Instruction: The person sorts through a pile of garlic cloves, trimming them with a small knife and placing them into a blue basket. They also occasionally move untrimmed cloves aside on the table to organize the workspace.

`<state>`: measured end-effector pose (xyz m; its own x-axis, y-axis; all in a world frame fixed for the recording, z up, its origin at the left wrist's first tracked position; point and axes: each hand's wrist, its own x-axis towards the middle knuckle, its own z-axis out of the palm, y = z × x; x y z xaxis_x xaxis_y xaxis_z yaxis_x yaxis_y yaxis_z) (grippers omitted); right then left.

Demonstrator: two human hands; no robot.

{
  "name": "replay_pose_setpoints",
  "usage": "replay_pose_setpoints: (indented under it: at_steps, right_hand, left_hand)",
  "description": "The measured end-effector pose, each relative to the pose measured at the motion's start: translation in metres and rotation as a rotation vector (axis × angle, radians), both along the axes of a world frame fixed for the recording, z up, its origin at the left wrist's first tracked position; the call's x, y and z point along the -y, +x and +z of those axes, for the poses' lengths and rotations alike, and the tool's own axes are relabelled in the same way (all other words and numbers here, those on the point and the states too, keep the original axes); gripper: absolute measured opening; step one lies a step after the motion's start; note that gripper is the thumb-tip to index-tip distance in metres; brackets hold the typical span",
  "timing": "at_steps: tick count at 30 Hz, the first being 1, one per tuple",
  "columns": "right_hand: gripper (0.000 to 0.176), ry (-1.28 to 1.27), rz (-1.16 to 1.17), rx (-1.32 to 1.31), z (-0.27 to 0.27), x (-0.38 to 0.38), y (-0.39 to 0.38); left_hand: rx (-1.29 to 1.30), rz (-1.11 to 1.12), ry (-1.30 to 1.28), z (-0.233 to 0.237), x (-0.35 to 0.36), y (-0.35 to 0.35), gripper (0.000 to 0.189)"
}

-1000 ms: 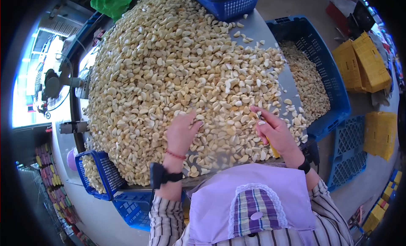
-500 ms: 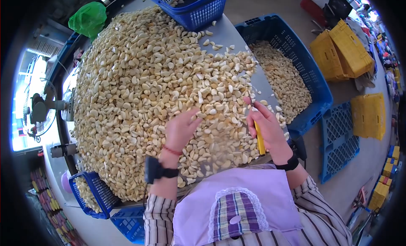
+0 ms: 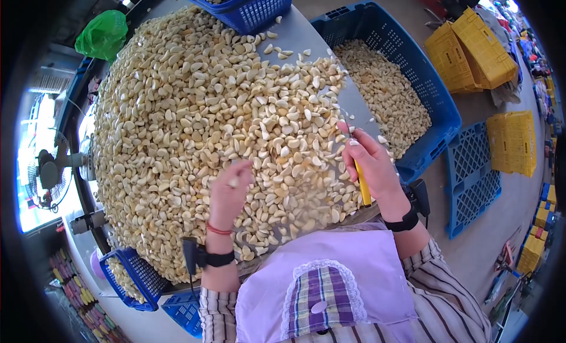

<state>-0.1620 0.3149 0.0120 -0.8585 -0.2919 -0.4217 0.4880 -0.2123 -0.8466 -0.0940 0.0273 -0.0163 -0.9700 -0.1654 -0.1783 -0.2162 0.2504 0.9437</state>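
Observation:
Peeled garlic cloves [image 3: 177,119] lie in a broad heap across the metal table in front of me. My left hand [image 3: 229,193] is over the lower middle of the heap, its fingers smeared by motion. A pale, clove-like spot shows between its thumb and fingers; I cannot tell whether that is held. At the heap's right edge, my right hand [image 3: 375,169] is closed around a small knife with a yellow handle [image 3: 362,185]. Its thin blade points up and away from me past the thumb and forefinger.
A large blue crate [image 3: 439,101] of cloves stands beyond the table's right edge. Blue baskets stand at the table's back [image 3: 259,14] and left front [image 3: 144,275]. A green bag [image 3: 103,35] and a fan [image 3: 52,169] are at left. Yellow crates [image 3: 480,51] sit farther right.
My left hand has moved left and slightly toward me, away from the right hand. My right hand keeps its hold on the knife. The whole view has shifted slightly.

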Motion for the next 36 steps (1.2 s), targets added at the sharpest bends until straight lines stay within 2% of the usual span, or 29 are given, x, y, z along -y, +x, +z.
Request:
replay_pose_setpoints:
  at_steps: [1,3,4,6,7,9,11,13,14,15,16,17,19,21,22,24,29,31,32,34,35,36]
  right_hand:
    - [0.041,-0.001,0.011,0.008,0.0,0.001,0.0]
    - [0.041,-0.003,0.03,0.02,-0.001,0.004,-0.002]
    - [0.041,-0.002,0.011,0.031,-0.001,0.005,-0.004]
    - [0.042,0.01,-0.013,0.048,0.0,0.002,-0.006]
    - [0.042,0.02,-0.028,0.0,0.002,-0.002,-0.008]
    - [0.043,0.036,-0.051,-0.046,0.005,-0.011,-0.012]
    - [0.044,0.07,-0.081,-0.156,0.009,-0.022,-0.016]
    - [0.044,0.104,-0.043,-0.172,0.01,-0.031,-0.016]
    - [0.044,0.225,0.033,-0.211,0.008,-0.033,-0.014]
    - [0.044,0.346,0.109,-0.249,0.006,-0.033,-0.013]
    - [0.044,0.344,0.107,-0.247,0.005,-0.032,-0.011]
    - [0.045,0.412,0.146,-0.34,0.004,-0.03,-0.01]
    - [0.046,0.487,0.187,-0.435,0.004,-0.03,-0.01]
    - [0.046,0.396,0.083,-0.179,0.005,-0.031,-0.011]
    - [0.046,0.404,0.081,-0.179,0.005,-0.031,-0.011]
    - [0.046,0.287,0.003,-0.13,0.006,-0.032,-0.011]
    - [0.045,0.316,-0.052,-0.126,0.012,-0.047,-0.01]
    - [0.039,0.243,-0.072,-0.141,0.01,-0.06,-0.011]
    - [0.039,0.254,-0.084,-0.148,0.008,-0.063,-0.009]
    - [0.034,0.243,-0.108,-0.114,0.004,-0.068,-0.007]
    - [0.032,0.232,-0.162,-0.118,-0.004,-0.064,-0.002]
    - [0.032,0.187,-0.09,-0.031,-0.004,-0.063,0.0]
  left_hand:
    - [-0.045,-0.144,-0.339,-0.006,-0.017,0.003,0.018]
    - [-0.023,-0.34,-0.429,-0.03,-0.049,0.017,0.029]
    - [-0.018,-0.335,-0.428,-0.029,-0.063,0.015,0.029]
    - [0.005,-0.338,-0.138,-0.021,-0.084,0.001,0.022]
    - [0.005,-0.341,-0.129,-0.012,-0.083,-0.008,0.022]
    - [0.339,-0.062,0.399,0.005,-0.062,-0.024,0.015]
    - [0.119,0.058,1.06,-0.005,-0.021,-0.023,0.012]
    - [0.032,0.102,1.101,0.006,0.006,-0.018,0.018]
    - [0.037,0.104,1.097,0.014,0.006,-0.016,0.018]
    - [0.11,0.187,0.795,0.026,0.003,-0.016,0.017]
    - [0.176,0.26,0.492,0.032,-0.001,-0.014,0.016]
    - [0.178,0.256,0.492,0.022,-0.007,-0.009,0.016]
    - [-0.257,-0.158,-0.152,0.0,-0.031,-0.001,0.018]
    - [-0.176,-0.454,-0.375,0.011,-0.061,0.001,0.015]
    - [-0.179,-0.456,-0.367,0.002,-0.072,0.001,0.015]
    - [-0.327,-0.689,-0.722,-0.021,-0.09,-0.001,0.007]
    - [-0.264,-0.687,-0.856,-0.019,-0.108,0.007,0.003]
    - [-0.012,-0.594,-0.934,-0.01,-0.112,0.009,0.007]
    - [-0.009,-0.579,-0.9,-0.006,-0.111,0.008,0.01]
    - [-0.379,-0.618,-0.766,-0.04,-0.09,0.014,0.012]
    - [-0.305,-0.612,-0.702,-0.026,-0.091,0.009,0.015]
    - [-0.132,-0.66,-0.75,-0.031,-0.088,0.01,0.016]
